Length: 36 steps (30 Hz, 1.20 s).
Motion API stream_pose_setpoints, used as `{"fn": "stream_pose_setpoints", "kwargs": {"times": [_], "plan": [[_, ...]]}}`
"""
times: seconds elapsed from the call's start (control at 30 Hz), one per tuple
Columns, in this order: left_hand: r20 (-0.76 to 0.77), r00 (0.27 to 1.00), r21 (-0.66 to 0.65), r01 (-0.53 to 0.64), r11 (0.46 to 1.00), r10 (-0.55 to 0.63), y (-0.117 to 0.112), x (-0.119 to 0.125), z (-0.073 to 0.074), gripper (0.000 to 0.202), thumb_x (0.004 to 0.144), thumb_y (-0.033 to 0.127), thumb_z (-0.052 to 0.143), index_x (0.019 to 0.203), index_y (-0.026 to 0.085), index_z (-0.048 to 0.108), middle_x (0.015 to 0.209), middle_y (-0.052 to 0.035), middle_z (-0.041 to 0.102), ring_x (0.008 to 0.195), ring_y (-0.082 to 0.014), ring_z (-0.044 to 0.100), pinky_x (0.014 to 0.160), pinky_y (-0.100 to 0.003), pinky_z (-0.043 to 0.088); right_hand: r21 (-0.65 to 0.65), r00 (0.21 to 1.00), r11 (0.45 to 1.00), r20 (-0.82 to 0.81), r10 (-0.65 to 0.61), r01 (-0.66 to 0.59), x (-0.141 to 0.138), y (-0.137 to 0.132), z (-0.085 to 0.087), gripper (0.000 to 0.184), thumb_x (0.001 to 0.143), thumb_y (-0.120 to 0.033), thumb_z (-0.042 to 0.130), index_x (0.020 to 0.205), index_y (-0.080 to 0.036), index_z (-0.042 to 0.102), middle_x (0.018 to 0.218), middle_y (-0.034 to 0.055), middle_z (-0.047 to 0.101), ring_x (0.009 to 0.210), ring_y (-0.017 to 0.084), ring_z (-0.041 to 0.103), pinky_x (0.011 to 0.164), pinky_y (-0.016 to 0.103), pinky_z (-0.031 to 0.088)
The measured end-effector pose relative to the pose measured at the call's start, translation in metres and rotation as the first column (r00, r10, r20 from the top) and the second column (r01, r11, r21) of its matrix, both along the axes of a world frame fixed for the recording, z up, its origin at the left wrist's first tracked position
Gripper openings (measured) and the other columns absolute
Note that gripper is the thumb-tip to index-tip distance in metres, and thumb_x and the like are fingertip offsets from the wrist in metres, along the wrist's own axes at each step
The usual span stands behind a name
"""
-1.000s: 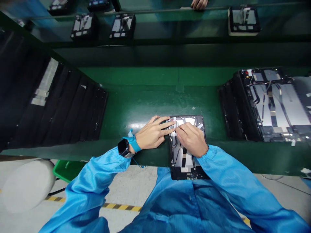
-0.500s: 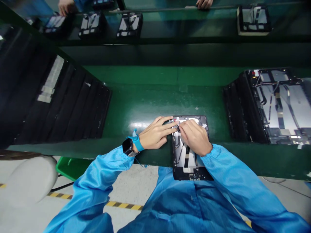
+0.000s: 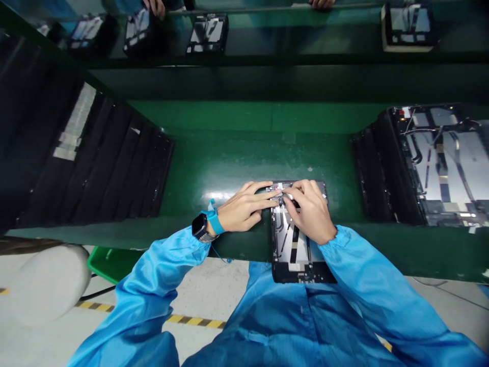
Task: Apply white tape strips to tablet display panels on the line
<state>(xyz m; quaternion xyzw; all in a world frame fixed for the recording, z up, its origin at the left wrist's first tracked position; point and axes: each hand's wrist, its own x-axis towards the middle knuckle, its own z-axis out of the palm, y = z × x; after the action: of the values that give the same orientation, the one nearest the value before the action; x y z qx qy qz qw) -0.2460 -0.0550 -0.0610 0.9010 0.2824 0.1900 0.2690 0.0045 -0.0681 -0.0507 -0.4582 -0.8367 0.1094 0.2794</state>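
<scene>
An opened tablet chassis (image 3: 294,250) lies face down across the near edge of the green conveyor belt (image 3: 237,158), its near end hanging over the edge toward me. My left hand (image 3: 244,206) rests flat beside it, fingers stretched out, with the fingertips pressing on the chassis's upper left corner. My right hand (image 3: 311,211) lies over the upper part of the chassis with curled fingers pinched on a small part near the top edge; what it pinches is too small to make out. A smartwatch and a blue wrist strap (image 3: 209,223) sit on my left wrist.
A stack of black trays (image 3: 95,163) stands on the left. Another stack topped by an opened chassis (image 3: 439,158) stands on the right. More small assemblies (image 3: 208,33) sit on the far belt, where other people's hands (image 3: 155,6) show at the top edge. A green bin (image 3: 105,262) sits on the floor.
My right hand has slid up toward the chassis's top edge and curled tighter. My left hand stays put. A person's hand at the far belt has moved right.
</scene>
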Motion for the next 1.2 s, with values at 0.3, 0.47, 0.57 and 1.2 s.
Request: {"fn": "stream_pose_setpoints", "kwargs": {"times": [0.3,0.47,0.57,1.2], "plan": [[0.008,1.000,-0.044,0.003,0.999,-0.003,0.004,-0.001,0.005,0.070,0.085,0.003,0.051,0.148,0.030,0.060,0.163,-0.0022,0.052,0.157,-0.0320,0.038,0.117,-0.062,0.040,-0.075,1.000,0.997,-0.022,0.003,-0.004,-0.001,0.012,-0.006,0.014,0.103,-0.024,0.061,0.094,-0.019,0.070,0.099,0.0106,0.063,0.095,0.028,0.055,0.083,0.044,0.047],[0.013,1.000,-0.022,0.023,0.999,-0.023,0.007,-0.003,0.004,0.068,0.085,0.004,0.051,0.147,0.031,0.062,0.163,-0.0018,0.053,0.156,-0.0324,0.039,0.117,-0.062,0.040,-0.106,1.000,0.994,-0.020,0.014,-0.016,0.001,0.015,-0.008,0.012,0.102,-0.024,0.063,0.093,-0.019,0.068,0.099,0.0103,0.064,0.097,0.028,0.054,0.083,0.043,0.045],[0.018,0.999,0.016,0.037,0.999,-0.037,0.008,-0.004,0.002,0.068,0.085,0.004,0.050,0.147,0.030,0.062,0.161,-0.0031,0.055,0.155,-0.0340,0.040,0.116,-0.064,0.041,-0.110,1.000,0.994,0.004,0.027,-0.026,0.001,0.016,-0.007,0.014,0.104,-0.025,0.060,0.094,-0.019,0.067,0.099,0.0104,0.063,0.097,0.029,0.053,0.083,0.043,0.044],[-0.034,0.999,0.026,0.029,0.999,-0.028,0.008,-0.004,0.005,0.072,0.086,0.004,0.051,0.150,0.035,0.060,0.161,-0.0009,0.055,0.155,-0.0333,0.041,0.114,-0.062,0.040,-0.135,0.999,0.990,0.008,0.047,-0.046,0.007,0.014,0.001,0.007,0.101,-0.023,0.064,0.096,-0.021,0.069,0.101,0.0097,0.064,0.099,0.028,0.053,0.085,0.043,0.042]]}}
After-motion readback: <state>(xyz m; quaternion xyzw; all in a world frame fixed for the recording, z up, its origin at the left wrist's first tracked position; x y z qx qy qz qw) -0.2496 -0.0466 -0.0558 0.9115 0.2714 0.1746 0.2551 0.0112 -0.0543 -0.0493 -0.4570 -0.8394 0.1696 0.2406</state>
